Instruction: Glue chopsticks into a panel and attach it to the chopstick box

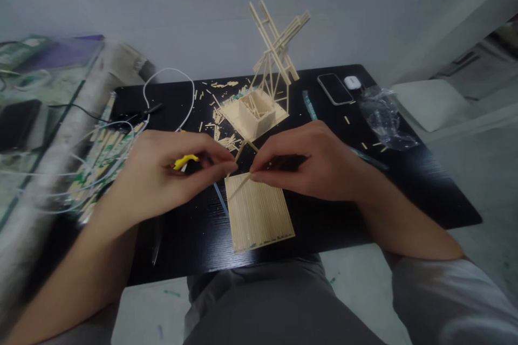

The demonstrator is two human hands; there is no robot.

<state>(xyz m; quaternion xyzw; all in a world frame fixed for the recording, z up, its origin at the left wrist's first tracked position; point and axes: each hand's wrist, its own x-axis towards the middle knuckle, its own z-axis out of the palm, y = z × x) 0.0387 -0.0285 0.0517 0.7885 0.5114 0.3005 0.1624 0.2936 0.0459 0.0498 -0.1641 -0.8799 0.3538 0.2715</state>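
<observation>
My left hand (182,172) is closed in a pinch at the left leg of a small peaked frame of thin wooden sticks (242,147). Opposite it, my right hand (301,164) pinches a thin wooden stick (242,186) that slants down over a panel. The panel of side-by-side wooden sticks (261,215) lies flat under my fingertips. Part of a yellow tool (186,161) shows behind my left fingers; its kind is hidden. Beyond my hands stands a wooden stick windmill model (275,54), and a small open wooden box (257,121) is on its base.
Loose stick offcuts (226,143) litter the black table (194,256) around the model. A phone (335,89), a white earphone case (352,82) and a clear plastic bag (384,118) lie at right. White cables (121,164) cross bundled sticks (97,159) at left.
</observation>
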